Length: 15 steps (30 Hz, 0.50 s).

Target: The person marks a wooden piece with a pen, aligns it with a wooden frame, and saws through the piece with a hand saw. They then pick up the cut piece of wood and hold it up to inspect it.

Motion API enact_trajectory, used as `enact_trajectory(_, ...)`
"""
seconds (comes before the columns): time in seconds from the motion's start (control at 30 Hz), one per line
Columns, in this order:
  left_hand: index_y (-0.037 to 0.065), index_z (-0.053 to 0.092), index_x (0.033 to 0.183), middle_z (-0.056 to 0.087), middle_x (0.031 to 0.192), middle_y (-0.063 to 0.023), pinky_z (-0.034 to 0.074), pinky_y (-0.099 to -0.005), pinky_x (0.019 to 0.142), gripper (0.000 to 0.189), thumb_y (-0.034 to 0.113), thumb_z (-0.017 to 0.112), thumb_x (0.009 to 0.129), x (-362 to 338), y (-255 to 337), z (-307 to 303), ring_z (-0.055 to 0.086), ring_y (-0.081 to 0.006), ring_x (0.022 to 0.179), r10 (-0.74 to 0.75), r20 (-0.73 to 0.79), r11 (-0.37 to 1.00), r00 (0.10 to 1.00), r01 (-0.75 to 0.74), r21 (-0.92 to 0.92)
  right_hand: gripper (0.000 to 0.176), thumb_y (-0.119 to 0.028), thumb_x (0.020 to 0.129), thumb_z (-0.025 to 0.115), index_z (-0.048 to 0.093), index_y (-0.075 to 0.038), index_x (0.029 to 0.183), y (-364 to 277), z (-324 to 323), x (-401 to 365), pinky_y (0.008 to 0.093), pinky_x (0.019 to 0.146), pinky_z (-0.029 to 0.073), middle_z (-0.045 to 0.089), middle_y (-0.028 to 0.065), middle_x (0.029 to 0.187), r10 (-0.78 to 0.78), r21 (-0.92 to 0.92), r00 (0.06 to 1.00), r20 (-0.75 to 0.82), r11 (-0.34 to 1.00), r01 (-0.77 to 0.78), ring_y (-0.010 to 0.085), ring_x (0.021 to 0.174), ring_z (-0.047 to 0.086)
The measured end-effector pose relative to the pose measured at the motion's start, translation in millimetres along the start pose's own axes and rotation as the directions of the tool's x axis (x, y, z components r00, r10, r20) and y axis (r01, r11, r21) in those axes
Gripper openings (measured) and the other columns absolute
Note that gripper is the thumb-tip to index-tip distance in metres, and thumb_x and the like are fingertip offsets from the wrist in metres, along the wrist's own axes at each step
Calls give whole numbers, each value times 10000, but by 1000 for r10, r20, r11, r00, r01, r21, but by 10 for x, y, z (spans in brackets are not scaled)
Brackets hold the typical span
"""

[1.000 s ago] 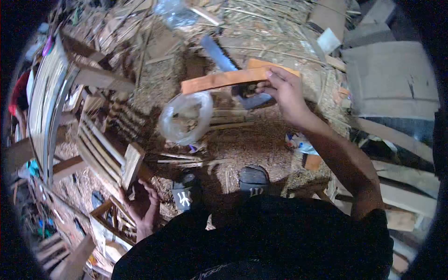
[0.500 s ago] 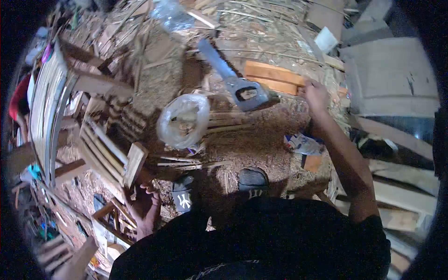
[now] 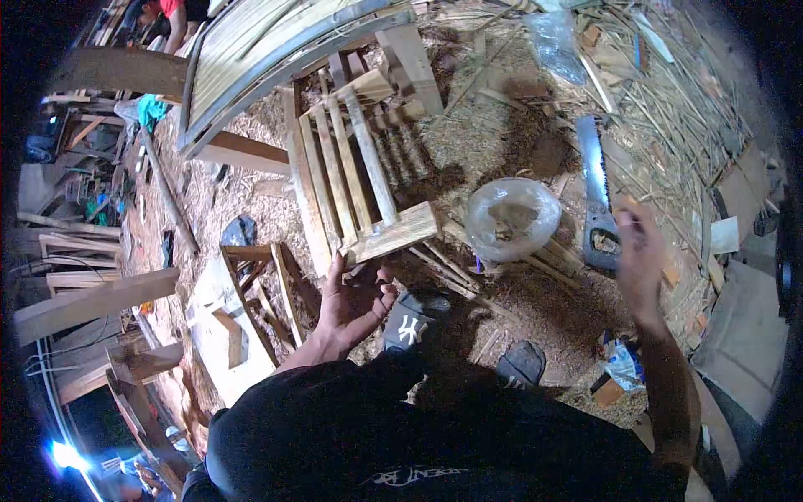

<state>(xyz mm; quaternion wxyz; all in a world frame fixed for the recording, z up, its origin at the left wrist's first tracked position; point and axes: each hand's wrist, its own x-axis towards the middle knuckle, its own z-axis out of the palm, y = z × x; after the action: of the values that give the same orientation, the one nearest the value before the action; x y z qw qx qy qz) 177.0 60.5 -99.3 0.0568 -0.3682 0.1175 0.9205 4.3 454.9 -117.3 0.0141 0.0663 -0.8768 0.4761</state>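
My left hand (image 3: 355, 308) is at the lower corner of a tilted wooden frame (image 3: 405, 234) with several parallel slats, its curled fingers against the end rail. The frame casts striped shadows on the floor. Motion blurs my right hand (image 3: 640, 255), which is beside the handle of a hand saw (image 3: 595, 180); whether its fingers hold anything cannot be made out. The saw lies on the floor, blade pointing away. Left of it sits a round, clear plastic bundle (image 3: 478, 219). Part of an orange-brown wood piece (image 3: 671, 274) shows just past my right hand.
A large slatted panel (image 3: 251, 63) stands at the upper left, with a person (image 3: 174, 21) beyond it. An open wooden box frame (image 3: 280, 293) is near my left forearm. Thin sticks (image 3: 669, 117), shavings and a blue-white packet (image 3: 623, 364) lie on the floor.
The view has swung left, so the slatted frame and saw appear farther right. My right hand has come away from the orange-brown wood. My left hand remains at the frame's lower corner.
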Motion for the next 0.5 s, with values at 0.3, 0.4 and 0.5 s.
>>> enact_trajectory(0.3,115,620,1206,652,1103,-118,503,-397,808,718,720,559,825,-35,55,-142,603,-252,943,-83,87,996,993,82,24,391,-265,1015,540,545,24,1279,-837,1230,46,307,791,568,678,98,1029,-114,460,533,839,672,-580,163,927,657)
enact_trajectory(0.4,92,515,1339,623,1192,-178,511,-446,816,994,886,406,750,-119,42,88,636,-304,968,-27,93,999,995,24,35,293,-226,993,579,592,6,1171,-1097,1307,7,294,699,580,686,87,985,21,449,608,794,655,-608,126,795,674)
enact_trajectory(0.5,61,522,1324,622,1196,-193,509,-467,806,1039,907,365,742,-184,65,120,637,-327,947,-3,-7,995,1000,4,97,302,-193,985,592,582,37,1182,-1079,1482,10,289,663,593,691,114,965,-89,514,601,795,624,-588,141,764,692)
